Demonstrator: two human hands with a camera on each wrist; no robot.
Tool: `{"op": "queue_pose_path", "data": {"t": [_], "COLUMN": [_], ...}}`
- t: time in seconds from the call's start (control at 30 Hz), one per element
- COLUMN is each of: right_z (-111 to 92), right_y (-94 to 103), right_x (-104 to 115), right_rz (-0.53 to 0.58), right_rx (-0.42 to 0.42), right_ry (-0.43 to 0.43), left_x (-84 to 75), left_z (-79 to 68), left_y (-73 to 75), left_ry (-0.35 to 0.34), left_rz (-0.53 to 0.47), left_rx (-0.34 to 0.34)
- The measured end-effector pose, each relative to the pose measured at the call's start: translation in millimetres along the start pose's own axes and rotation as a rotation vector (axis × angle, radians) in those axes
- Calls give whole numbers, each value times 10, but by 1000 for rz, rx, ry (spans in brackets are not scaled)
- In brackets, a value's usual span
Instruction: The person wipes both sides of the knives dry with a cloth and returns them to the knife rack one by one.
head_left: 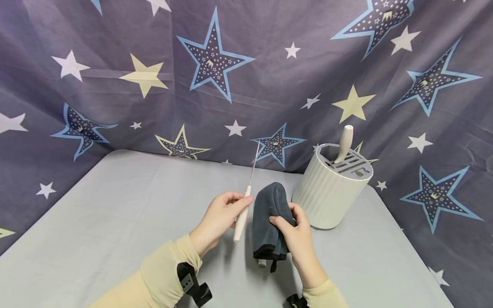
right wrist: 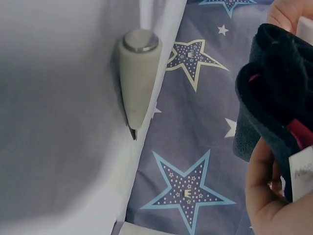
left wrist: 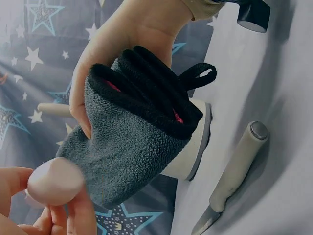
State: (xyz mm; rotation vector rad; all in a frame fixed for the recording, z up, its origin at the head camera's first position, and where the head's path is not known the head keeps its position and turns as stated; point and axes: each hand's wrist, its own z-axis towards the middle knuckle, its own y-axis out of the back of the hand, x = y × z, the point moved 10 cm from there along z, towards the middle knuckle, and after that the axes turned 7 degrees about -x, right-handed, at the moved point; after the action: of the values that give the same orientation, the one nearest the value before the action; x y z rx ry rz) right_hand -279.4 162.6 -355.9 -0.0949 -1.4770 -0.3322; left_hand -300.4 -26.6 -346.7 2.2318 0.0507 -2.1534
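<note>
Grey cloth [head_left: 267, 229] gripped w/ R hand [head_left: 299, 237]; knife [head_left: 242, 222], L hand [head_left: 217, 218].

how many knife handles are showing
3: one handle in the left hand, another handle in the knife block, a third handle on the table, mostly hidden by the cloth in the head view.

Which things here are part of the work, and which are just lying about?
In use:
folded dark grey cloth, in the right grip
thin-bladed tool, probably a knife, in the left grip

Just there, not held:
pale-handled knife, lying on the table
slotted knife block, one handle sticking out
starry fabric behind
</note>
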Motion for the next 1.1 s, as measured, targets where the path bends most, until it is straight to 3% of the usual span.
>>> {"op": "queue_pose_path", "data": {"t": [0.23, 0.47, 0.87, 1.1], "right_z": [30, 34, 34, 36], "right_y": [103, 147, 159, 174], "right_x": [4, 9, -7, 2], "right_rz": [7, 20, 26, 26], "right_rx": [-38, -47, -50, -53], "right_ry": [-11, -20, -31, -32], "left_x": [-153, -379, -954, -1218], "left_z": [18, 11, 8, -6], "left_y": [-47, -35, -92, -154], "left_ry": [-78, -180, -424, -601], "left_rz": [66, 274, 435, 539], "left_rx": [40, 17, -4, -23]}}
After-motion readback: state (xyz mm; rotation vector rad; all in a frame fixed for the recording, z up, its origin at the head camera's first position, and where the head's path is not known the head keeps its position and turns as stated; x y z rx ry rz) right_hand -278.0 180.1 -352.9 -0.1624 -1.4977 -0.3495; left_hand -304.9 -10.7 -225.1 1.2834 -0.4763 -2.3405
